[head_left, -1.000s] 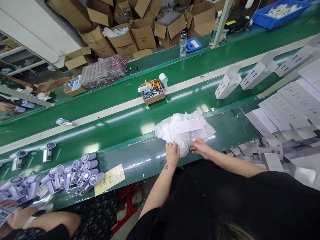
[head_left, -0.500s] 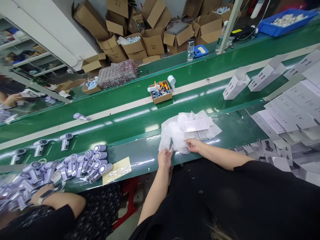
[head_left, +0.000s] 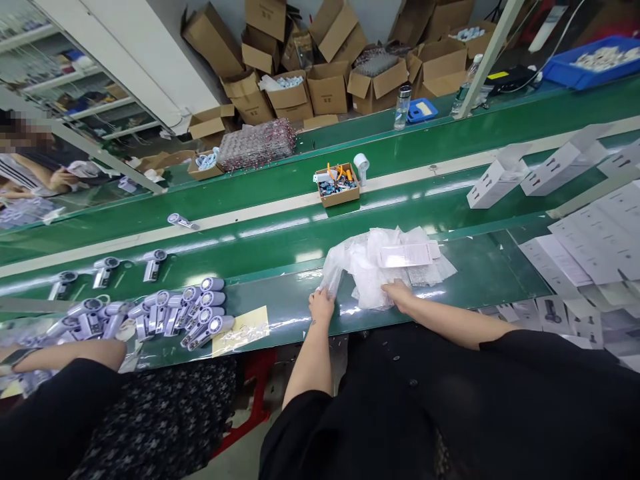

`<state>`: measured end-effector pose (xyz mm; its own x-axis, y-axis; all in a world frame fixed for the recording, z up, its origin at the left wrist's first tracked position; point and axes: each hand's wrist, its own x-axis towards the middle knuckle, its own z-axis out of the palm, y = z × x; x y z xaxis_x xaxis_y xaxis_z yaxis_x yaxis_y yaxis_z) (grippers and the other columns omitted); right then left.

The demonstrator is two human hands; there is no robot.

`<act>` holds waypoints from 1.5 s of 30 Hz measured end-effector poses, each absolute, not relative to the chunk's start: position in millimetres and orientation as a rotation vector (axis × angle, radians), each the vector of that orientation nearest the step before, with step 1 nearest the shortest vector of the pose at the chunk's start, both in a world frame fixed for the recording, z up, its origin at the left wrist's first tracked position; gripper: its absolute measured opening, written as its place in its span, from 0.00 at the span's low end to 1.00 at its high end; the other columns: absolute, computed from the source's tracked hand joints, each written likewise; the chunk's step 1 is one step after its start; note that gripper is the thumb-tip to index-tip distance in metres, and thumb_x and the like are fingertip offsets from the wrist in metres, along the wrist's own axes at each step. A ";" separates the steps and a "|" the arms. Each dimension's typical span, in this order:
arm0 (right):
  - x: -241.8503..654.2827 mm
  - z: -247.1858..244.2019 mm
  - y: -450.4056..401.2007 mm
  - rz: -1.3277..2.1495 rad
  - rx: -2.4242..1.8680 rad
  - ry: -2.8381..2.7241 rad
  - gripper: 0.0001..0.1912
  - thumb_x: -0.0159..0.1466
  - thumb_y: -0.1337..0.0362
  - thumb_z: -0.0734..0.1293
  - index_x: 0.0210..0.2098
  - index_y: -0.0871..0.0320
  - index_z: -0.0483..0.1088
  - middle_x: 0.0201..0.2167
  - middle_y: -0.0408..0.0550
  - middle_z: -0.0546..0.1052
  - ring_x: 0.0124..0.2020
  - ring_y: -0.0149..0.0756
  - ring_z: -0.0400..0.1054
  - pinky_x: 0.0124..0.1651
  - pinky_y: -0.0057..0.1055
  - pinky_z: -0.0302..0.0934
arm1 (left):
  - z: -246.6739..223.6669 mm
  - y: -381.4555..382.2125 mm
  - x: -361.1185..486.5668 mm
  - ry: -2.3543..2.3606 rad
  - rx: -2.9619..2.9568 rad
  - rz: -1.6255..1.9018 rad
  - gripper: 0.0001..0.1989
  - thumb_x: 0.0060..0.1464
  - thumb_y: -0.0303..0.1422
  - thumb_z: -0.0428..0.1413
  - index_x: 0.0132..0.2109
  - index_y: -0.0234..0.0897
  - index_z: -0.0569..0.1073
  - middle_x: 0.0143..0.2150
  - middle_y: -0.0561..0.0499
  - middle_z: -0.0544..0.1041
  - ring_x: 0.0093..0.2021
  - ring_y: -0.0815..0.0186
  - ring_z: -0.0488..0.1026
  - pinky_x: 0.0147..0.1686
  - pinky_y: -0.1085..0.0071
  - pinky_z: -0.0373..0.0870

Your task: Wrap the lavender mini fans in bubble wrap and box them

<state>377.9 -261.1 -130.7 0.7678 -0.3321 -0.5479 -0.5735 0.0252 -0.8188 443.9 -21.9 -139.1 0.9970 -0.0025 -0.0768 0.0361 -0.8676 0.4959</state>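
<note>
My left hand (head_left: 321, 305) pinches the left end of a clear plastic wrap (head_left: 336, 263) over the green bench near its front edge. Around the lower edge of the white wrapping pile (head_left: 367, 273), my right hand (head_left: 397, 293) has its fingers closed on the plastic. A flat pale pink-white box or card (head_left: 407, 255) lies on top of the pile, beyond my right hand. Whether anything lies inside the wrapping cannot be made out.
Purple-grey handheld devices (head_left: 203, 317) and a yellow sheet (head_left: 243, 331) lie left, beside a co-worker's arm (head_left: 75, 353). A small parts box (head_left: 340, 193) stands beyond. White cartons (head_left: 497, 177) and printed sheets (head_left: 595, 233) are on the right.
My left hand has moved left, drawing the plastic's left end outward. My right hand stays at the pile's lower edge. The co-worker's arm has shifted left, and the camera view has shifted.
</note>
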 end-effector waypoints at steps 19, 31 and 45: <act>386.3 -24.6 -234.5 0.388 -0.875 0.462 0.21 0.45 0.69 0.75 0.37 0.57 0.65 0.25 0.40 0.70 0.25 0.26 0.64 0.28 0.24 0.61 | -33.2 -55.9 338.5 -0.325 2.074 0.050 0.06 0.55 0.35 0.54 0.35 0.38 0.72 0.30 0.51 0.72 0.31 0.67 0.68 0.34 0.71 0.62; 336.9 -14.4 -220.7 0.605 -0.980 0.177 0.25 0.46 0.60 0.76 0.40 0.58 0.66 0.36 0.46 0.72 0.36 0.34 0.69 0.41 0.35 0.65 | -20.7 -80.6 326.5 0.014 1.645 -0.028 0.12 0.49 0.34 0.59 0.43 0.39 0.75 0.40 0.48 0.73 0.41 0.63 0.70 0.44 0.68 0.65; 323.4 -42.8 -266.3 0.349 -1.663 -0.128 0.13 0.59 0.58 0.63 0.40 0.60 0.69 0.34 0.46 0.74 0.37 0.36 0.68 0.44 0.34 0.60 | -44.9 -72.7 365.0 0.556 0.862 -0.226 0.17 0.35 0.32 0.67 0.33 0.37 0.69 0.31 0.53 0.74 0.31 0.69 0.72 0.34 0.71 0.66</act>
